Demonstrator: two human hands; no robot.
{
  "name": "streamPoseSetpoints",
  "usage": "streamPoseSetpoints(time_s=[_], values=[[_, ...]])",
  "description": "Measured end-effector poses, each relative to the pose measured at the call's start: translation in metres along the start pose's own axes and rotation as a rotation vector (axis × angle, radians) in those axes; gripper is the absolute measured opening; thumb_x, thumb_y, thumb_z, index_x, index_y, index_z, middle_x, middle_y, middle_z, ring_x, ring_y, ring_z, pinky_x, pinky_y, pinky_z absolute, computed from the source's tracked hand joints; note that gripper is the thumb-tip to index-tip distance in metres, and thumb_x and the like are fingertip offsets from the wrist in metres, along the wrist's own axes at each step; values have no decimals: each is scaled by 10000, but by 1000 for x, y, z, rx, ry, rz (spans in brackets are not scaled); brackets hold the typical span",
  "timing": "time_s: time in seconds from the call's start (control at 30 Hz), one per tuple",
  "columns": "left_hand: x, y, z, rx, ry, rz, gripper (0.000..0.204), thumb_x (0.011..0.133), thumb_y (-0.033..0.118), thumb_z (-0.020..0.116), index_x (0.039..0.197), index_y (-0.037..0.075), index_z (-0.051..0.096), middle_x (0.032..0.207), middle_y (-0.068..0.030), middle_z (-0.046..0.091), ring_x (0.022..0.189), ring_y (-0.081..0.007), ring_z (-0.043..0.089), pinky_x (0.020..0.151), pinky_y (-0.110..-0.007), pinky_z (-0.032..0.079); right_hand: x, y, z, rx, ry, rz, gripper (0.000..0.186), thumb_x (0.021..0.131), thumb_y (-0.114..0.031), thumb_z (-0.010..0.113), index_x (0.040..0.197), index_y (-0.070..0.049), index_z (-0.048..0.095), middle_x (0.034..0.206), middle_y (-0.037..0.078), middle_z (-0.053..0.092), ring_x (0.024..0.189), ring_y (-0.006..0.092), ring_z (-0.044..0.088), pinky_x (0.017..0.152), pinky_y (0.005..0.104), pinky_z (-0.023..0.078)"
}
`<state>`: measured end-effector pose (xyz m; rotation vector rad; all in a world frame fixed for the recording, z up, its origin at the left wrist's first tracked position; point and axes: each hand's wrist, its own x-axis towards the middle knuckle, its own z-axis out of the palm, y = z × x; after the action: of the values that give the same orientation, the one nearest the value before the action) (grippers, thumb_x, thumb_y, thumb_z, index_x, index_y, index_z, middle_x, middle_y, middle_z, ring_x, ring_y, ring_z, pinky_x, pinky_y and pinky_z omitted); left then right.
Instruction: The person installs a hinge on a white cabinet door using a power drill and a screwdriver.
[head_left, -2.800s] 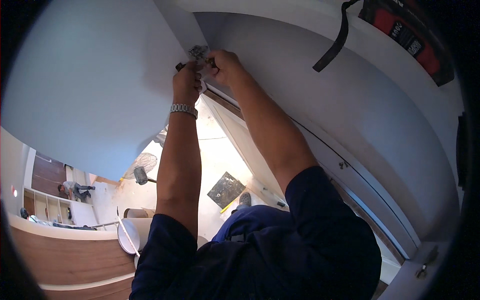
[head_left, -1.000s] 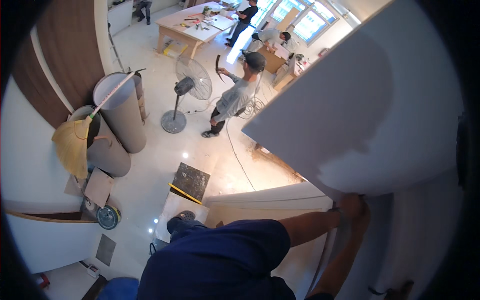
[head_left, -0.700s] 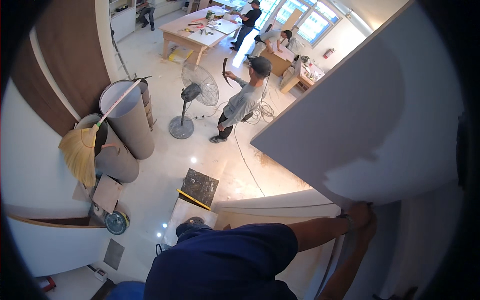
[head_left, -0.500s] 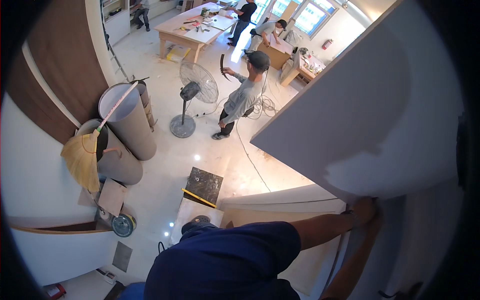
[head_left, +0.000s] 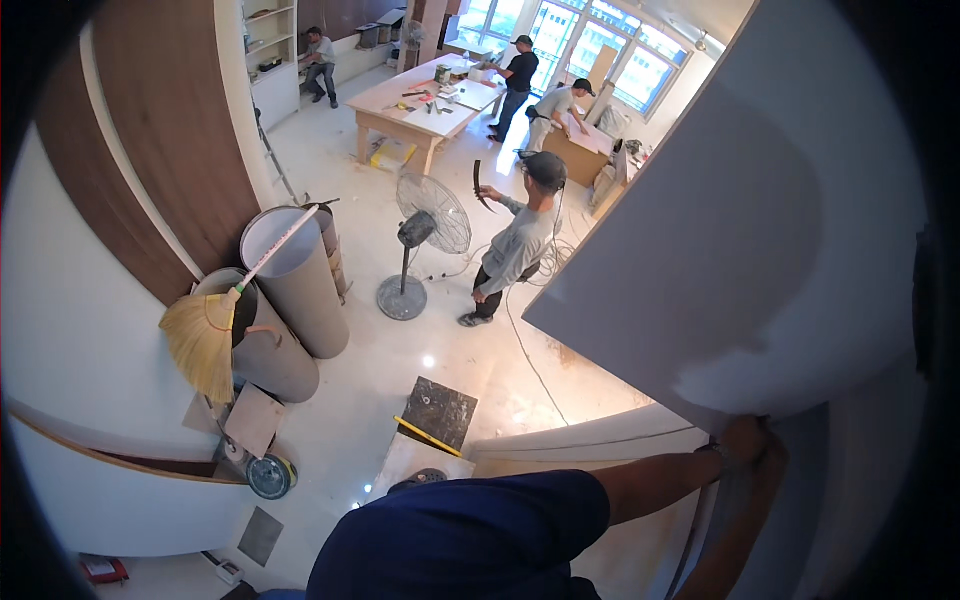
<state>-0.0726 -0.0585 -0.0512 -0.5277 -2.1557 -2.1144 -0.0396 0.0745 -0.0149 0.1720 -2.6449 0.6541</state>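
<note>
My left hand (head_left: 741, 437) is curled at the lower corner of a large pale panel (head_left: 685, 270), its forearm reaching across from my navy-sleeved shoulder. My right hand (head_left: 766, 450) is just beside and partly behind it, in shadow, with the forearm rising from the bottom edge. What my fingers hold is hidden. Beneath my arms is a pale cabinet edge (head_left: 590, 440).
A co-worker (head_left: 517, 245) stands holding a dark curved strip, beside a pedestal fan (head_left: 415, 230), with cables on the floor. Tall tubes (head_left: 305, 300) and a straw broom (head_left: 205, 340) stand left. Farther back are a worktable (head_left: 390, 110) and several other people (head_left: 518, 75).
My head has turned from the metal fitting between my hands to the room. In the last half second the room shifts down and right in view; both hands stay at the panel's corner.
</note>
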Motion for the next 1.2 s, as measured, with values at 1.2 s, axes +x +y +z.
streamPoseSetpoints(time_s=[1.2], values=[[-27, 41, -59, -183, 7, -217, 328, 919, 229, 466, 918, -34, 662, 923, -273, 669, 875, -387, 675, 779, -475, 533, 2, -52, 1, -291, -46, -97, 320, 851, -140, 648, 1108, 50, 636, 1008, 114, 702, 901, 177, 636, 810, 341, 499]])
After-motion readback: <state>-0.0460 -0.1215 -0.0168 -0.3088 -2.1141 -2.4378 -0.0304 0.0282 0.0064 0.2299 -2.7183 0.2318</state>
